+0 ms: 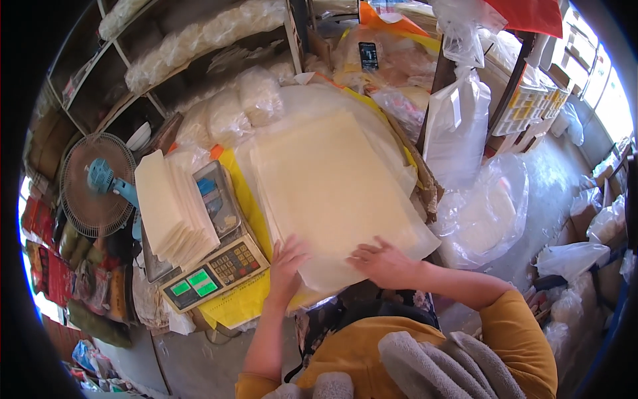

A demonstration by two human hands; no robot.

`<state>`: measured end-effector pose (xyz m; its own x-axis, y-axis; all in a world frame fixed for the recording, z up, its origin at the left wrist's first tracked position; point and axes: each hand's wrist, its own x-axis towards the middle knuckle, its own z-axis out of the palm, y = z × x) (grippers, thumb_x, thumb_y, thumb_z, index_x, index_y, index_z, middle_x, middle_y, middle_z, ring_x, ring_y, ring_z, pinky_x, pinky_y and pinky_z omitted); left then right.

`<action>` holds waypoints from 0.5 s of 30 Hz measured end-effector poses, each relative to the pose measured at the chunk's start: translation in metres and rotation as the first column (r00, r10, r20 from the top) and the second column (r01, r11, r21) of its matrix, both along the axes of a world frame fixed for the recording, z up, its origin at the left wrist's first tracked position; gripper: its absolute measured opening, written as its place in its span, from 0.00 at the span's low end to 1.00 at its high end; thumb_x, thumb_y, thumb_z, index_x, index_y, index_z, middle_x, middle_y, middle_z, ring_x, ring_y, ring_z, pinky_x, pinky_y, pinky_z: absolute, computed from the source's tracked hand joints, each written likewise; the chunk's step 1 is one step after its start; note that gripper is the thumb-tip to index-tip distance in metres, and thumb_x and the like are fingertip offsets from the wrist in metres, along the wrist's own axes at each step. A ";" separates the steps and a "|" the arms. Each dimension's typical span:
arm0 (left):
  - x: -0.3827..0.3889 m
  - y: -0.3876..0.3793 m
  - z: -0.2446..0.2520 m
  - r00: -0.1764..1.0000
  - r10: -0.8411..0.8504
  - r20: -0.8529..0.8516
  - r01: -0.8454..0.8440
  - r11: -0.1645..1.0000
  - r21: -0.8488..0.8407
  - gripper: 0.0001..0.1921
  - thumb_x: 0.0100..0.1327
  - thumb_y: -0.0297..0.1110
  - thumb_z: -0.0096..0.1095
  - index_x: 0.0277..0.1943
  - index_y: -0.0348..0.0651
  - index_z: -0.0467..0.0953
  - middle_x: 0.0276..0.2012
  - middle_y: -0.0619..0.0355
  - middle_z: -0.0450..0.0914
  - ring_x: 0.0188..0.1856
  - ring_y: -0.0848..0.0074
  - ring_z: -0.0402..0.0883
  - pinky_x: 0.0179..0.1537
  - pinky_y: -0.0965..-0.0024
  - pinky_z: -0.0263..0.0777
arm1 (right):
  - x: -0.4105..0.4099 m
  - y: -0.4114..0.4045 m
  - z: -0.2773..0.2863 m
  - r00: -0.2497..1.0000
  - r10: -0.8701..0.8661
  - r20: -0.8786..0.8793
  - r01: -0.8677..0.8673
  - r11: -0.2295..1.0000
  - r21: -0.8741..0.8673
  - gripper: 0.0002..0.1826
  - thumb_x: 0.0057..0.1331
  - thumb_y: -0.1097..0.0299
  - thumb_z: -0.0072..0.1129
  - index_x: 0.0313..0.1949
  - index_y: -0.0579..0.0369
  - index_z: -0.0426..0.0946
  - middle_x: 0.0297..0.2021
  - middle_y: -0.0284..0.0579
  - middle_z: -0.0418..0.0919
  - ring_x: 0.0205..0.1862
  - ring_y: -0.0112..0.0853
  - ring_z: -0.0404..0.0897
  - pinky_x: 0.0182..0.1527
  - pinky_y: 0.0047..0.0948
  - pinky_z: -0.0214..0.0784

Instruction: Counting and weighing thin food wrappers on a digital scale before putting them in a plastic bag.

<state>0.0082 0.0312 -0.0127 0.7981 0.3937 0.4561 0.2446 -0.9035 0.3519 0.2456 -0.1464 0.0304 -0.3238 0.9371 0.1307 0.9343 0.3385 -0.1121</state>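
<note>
A stack of large, thin, cream-coloured sheets (334,174) lies in front of me, its corners slightly fanned. At the near left edge of the stack is my left hand (290,257), its fingers apart and blurred. My right hand (380,262) rests on the near right part of the top sheet with fingers spread. Neither hand visibly grips anything. Left of the stack, a digital weighing scale (214,272) with lit green displays carries a bundle of folded cream sheets (174,209).
A fan (98,184) stands at the left. Plastic-wrapped bundles (224,112) line the back, below shelves (134,95). A phone (368,55) sits behind the stack. White plastic bags (456,124) hang at the right, above a clear bag (483,214). Yellow sheeting (239,299) underlies the scale.
</note>
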 end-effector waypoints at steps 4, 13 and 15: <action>-0.016 0.000 -0.011 0.998 0.035 0.059 -0.015 0.954 -0.300 0.15 0.58 0.16 0.57 0.45 0.43 0.82 0.42 0.57 0.85 0.53 0.64 0.82 0.62 0.56 0.66 | 0.049 -0.009 0.062 0.947 -0.159 -0.278 -0.014 0.847 -0.531 0.20 0.63 0.71 0.58 0.55 0.54 0.75 0.44 0.43 0.83 0.47 0.41 0.83 0.55 0.36 0.72; 0.010 0.029 0.021 0.747 0.665 -0.012 -0.501 0.550 -0.668 0.10 0.66 0.30 0.62 0.42 0.29 0.78 0.27 0.54 0.81 0.33 0.78 0.79 0.38 0.72 0.73 | 0.126 0.025 0.021 0.189 -0.453 -0.871 0.339 0.863 -0.375 0.24 0.62 0.74 0.63 0.58 0.65 0.72 0.42 0.38 0.83 0.43 0.22 0.81 0.46 0.24 0.74; 0.027 0.032 0.018 0.732 0.681 0.036 -0.478 0.550 -0.685 0.17 0.65 0.34 0.64 0.53 0.35 0.75 0.40 0.49 0.82 0.46 0.68 0.81 0.48 0.67 0.73 | 0.130 0.062 -0.014 0.163 -0.462 -0.872 0.412 0.835 -0.365 0.24 0.62 0.75 0.63 0.57 0.66 0.71 0.39 0.38 0.83 0.41 0.21 0.81 0.44 0.23 0.73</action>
<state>0.0350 0.0628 0.0051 0.1742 0.9805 0.0912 0.4397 -0.1603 0.8837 0.3759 -0.0846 0.0159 0.4508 0.8925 -0.0169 0.1917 -0.1153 -0.9747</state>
